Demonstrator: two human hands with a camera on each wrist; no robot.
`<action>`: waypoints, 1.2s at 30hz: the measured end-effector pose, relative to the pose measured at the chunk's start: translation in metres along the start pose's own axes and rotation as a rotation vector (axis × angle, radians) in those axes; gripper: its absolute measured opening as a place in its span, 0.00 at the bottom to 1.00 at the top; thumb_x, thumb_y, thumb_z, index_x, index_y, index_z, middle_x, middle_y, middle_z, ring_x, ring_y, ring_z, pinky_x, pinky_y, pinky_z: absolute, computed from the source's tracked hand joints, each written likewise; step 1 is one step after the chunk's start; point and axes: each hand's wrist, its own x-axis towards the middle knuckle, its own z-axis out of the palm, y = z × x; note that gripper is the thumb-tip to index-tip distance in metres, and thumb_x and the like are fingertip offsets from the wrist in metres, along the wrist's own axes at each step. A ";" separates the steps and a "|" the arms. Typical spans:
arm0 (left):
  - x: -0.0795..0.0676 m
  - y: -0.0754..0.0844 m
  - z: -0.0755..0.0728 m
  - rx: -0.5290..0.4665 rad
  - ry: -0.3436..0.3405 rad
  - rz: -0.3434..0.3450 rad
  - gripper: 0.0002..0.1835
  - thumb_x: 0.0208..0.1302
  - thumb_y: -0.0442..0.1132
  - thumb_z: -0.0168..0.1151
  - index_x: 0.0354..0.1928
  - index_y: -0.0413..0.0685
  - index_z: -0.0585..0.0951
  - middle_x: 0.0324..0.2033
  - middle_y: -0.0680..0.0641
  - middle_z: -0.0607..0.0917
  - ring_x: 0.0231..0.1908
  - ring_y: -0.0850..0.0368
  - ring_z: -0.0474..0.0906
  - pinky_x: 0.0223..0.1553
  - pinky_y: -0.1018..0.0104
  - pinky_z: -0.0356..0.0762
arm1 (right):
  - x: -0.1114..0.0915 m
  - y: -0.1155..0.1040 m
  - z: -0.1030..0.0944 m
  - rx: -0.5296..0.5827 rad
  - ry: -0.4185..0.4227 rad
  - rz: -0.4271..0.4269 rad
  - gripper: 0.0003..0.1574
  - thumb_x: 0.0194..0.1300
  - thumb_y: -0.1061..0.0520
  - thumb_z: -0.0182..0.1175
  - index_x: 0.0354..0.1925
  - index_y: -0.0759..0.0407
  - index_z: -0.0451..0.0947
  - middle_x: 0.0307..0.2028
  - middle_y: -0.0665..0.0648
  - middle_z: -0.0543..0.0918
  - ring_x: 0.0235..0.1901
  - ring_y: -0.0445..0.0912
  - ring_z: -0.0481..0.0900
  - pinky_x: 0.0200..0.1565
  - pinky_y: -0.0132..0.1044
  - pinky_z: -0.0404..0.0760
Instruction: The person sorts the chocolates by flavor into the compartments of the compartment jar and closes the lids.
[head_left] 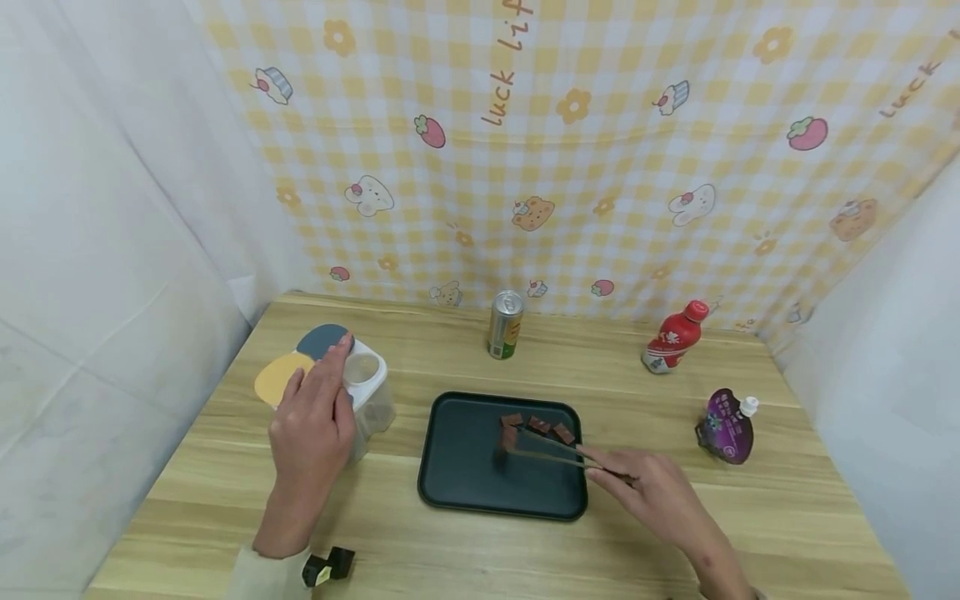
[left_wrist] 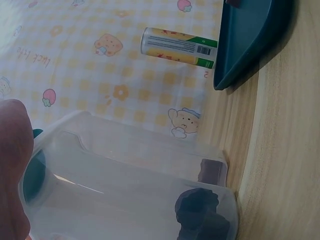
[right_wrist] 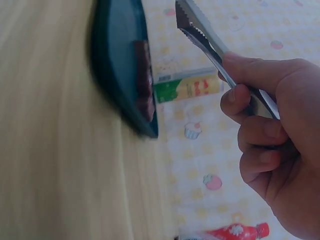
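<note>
My left hand (head_left: 313,417) rests on top of a clear storage container (left_wrist: 115,175), fingers extended across its white lid (head_left: 367,392). That lid has a yellow flap (head_left: 279,379) and a dark blue flap (head_left: 324,340) raised, with a round opening beside the fingers. Dark pieces (left_wrist: 197,207) lie at the container's bottom. In my right hand (head_left: 648,487) I grip metal tongs (right_wrist: 212,52), whose tips hold a brown chocolate-like piece (head_left: 509,438) above the dark tray (head_left: 465,467). Several similar brown pieces (head_left: 538,425) lie in a row along the tray's far side.
A drink can (head_left: 506,325) stands behind the tray. Toward the back right is a red bottle (head_left: 672,337), and a purple spouted pouch (head_left: 726,427) stands at the right. A patterned curtain (head_left: 480,167) hangs behind the wooden table (head_left: 405,550).
</note>
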 end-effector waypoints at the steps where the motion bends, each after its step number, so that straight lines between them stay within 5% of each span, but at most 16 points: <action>1: 0.000 0.000 0.000 0.001 0.001 -0.002 0.26 0.73 0.39 0.46 0.69 0.50 0.79 0.55 0.44 0.87 0.47 0.42 0.87 0.51 0.32 0.78 | 0.006 -0.002 0.003 0.002 0.012 -0.018 0.20 0.70 0.54 0.67 0.60 0.50 0.86 0.27 0.34 0.80 0.17 0.30 0.62 0.19 0.26 0.64; 8: -0.001 -0.002 0.000 0.002 -0.007 -0.001 0.26 0.73 0.39 0.46 0.69 0.50 0.79 0.56 0.45 0.86 0.48 0.42 0.87 0.51 0.33 0.78 | 0.055 -0.025 0.022 0.026 0.072 -0.102 0.22 0.70 0.54 0.68 0.62 0.51 0.84 0.19 0.36 0.63 0.17 0.31 0.60 0.20 0.27 0.60; 16: -0.001 -0.001 0.001 0.002 -0.017 -0.010 0.26 0.73 0.39 0.46 0.70 0.52 0.79 0.56 0.45 0.86 0.48 0.42 0.87 0.52 0.33 0.78 | 0.097 -0.048 0.044 0.085 0.128 -0.219 0.23 0.70 0.58 0.67 0.62 0.54 0.84 0.29 0.42 0.84 0.21 0.33 0.67 0.24 0.30 0.69; 29: -0.001 -0.001 -0.001 0.016 -0.004 -0.009 0.26 0.73 0.39 0.45 0.69 0.51 0.79 0.56 0.46 0.86 0.47 0.42 0.87 0.51 0.33 0.79 | 0.136 -0.084 0.074 0.058 0.188 -0.286 0.22 0.70 0.55 0.67 0.60 0.56 0.85 0.19 0.41 0.67 0.18 0.34 0.60 0.22 0.29 0.62; 36: -0.001 -0.001 0.000 0.013 -0.002 -0.008 0.26 0.74 0.38 0.45 0.70 0.50 0.78 0.56 0.45 0.86 0.47 0.41 0.87 0.51 0.33 0.79 | 0.146 -0.096 0.083 0.049 0.162 -0.267 0.23 0.71 0.54 0.67 0.61 0.56 0.84 0.20 0.42 0.71 0.19 0.34 0.63 0.23 0.28 0.64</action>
